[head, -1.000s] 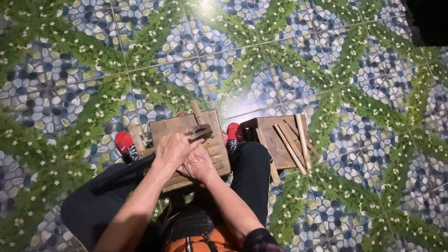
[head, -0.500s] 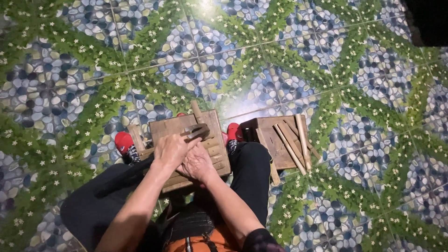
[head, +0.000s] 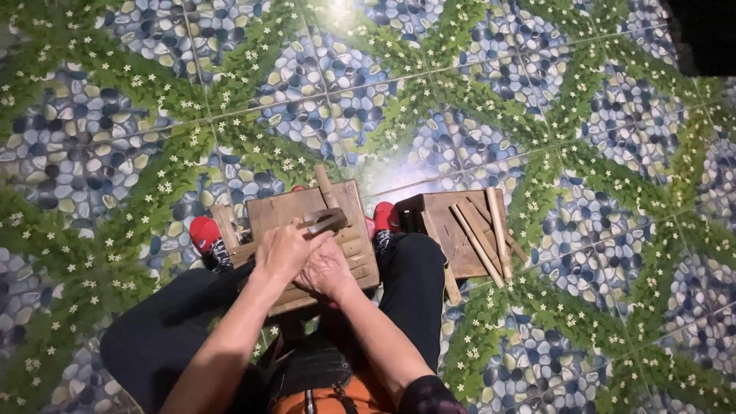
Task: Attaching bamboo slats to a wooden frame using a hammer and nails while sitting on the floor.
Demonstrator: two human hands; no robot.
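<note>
Left hand (head: 282, 251) is clamped on a dark metal tool (head: 326, 223), which lies across the wooden block (head: 310, 234) between my knees. Right hand (head: 328, 270) rests on the block just beside the left, fingers curled; I cannot tell what it holds. Right of the block stands a second wooden stool (head: 458, 234) carrying loose bamboo sticks (head: 483, 230). Risk: with both hands touching, a slipping tool could strike my right fingers; the block, unsecured on glossy tile, could shift.
</note>
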